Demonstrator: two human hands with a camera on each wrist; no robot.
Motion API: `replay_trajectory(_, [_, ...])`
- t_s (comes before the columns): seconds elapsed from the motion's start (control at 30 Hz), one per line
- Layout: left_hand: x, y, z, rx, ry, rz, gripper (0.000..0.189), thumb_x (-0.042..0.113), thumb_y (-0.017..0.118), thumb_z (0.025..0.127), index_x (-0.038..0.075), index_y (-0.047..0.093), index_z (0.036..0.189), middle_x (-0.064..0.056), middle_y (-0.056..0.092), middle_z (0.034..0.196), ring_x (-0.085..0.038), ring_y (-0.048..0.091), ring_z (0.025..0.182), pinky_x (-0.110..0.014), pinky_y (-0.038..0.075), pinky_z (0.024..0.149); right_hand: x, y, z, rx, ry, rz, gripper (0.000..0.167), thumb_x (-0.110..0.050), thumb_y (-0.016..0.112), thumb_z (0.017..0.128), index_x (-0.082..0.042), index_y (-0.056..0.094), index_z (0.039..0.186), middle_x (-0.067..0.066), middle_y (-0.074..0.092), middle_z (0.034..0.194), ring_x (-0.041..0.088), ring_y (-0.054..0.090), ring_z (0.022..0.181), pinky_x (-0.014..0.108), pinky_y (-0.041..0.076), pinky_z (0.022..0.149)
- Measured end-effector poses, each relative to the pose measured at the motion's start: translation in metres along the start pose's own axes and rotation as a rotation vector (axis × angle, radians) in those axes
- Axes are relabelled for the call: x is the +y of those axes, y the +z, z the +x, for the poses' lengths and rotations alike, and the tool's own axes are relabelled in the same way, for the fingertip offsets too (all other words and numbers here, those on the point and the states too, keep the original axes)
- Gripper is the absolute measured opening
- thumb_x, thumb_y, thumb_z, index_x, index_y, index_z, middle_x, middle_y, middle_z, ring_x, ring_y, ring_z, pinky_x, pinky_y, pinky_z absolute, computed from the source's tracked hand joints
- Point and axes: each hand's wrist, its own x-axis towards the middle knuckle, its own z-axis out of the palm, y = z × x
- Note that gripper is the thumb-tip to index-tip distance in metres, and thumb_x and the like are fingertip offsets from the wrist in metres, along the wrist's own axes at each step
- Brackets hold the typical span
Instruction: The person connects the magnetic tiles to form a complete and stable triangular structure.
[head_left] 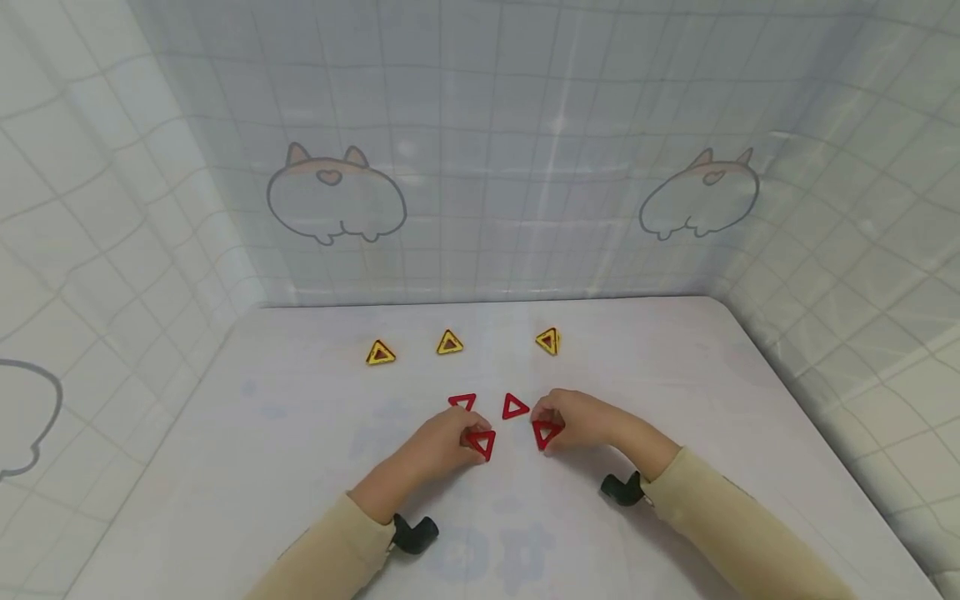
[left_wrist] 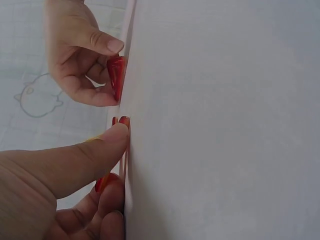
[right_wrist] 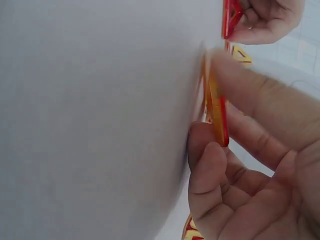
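Observation:
My left hand (head_left: 438,443) pinches a red triangular frame (head_left: 491,445) between thumb and fingers, low over the white table (head_left: 300,500). To its right, my right hand (head_left: 581,418) grips a similar red triangular frame (head_left: 537,436) by its edges; the right wrist view shows an orange-yellow side on this frame (right_wrist: 216,107). Between and just beyond the hands lies a loose red triangle (head_left: 507,407). Another red triangle (head_left: 462,397) lies behind my left hand, partly covered by it.
Three yellow triangles with red inner parts stand apart toward the table's back: one at left (head_left: 380,353), one near the middle (head_left: 450,342), one farther right (head_left: 549,341). A grid-patterned curtain (head_left: 487,167) rises behind and at both sides. Dark wrist mounts (head_left: 415,534) protrude by the sleeves.

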Motion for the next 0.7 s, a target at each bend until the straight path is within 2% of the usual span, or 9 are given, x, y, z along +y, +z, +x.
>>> replay_trajectory(0.1, [0.0, 0.001, 0.0, 0.005, 0.02, 0.012, 0.039, 0.022, 0.086, 0.081, 0.018, 0.07, 0.116, 0.006, 0.064, 0.099, -0.014, 0.058, 0.093, -0.036, 0.053, 0.083, -0.004, 0.0, -0.002, -0.006, -0.004, -0.002, 0.035, -0.013, 0.086, 0.079, -0.015, 0.068, 0.109, -0.005, 0.061, 0.096, 0.016, 0.056, 0.091, 0.033, 0.052, 0.081])
replay_trajectory(0.47, [0.006, 0.006, 0.004, 0.021, 0.034, -0.009, 0.034, 0.025, 0.087, 0.079, 0.017, 0.068, 0.106, 0.007, 0.062, 0.091, -0.013, 0.058, 0.086, -0.032, 0.053, 0.077, -0.016, 0.016, 0.002, 0.004, -0.065, 0.007, 0.033, -0.018, 0.086, 0.079, -0.015, 0.066, 0.105, -0.006, 0.061, 0.089, 0.015, 0.056, 0.086, 0.032, 0.052, 0.077])
replay_trajectory(0.7, [0.008, 0.008, 0.006, 0.018, 0.044, -0.017, 0.034, 0.026, 0.087, 0.079, 0.017, 0.067, 0.105, 0.007, 0.062, 0.092, -0.013, 0.058, 0.087, -0.032, 0.054, 0.078, -0.021, 0.021, 0.007, 0.005, -0.069, 0.01, 0.035, -0.021, 0.086, 0.079, -0.016, 0.064, 0.106, -0.006, 0.06, 0.087, 0.015, 0.055, 0.085, 0.031, 0.051, 0.075])
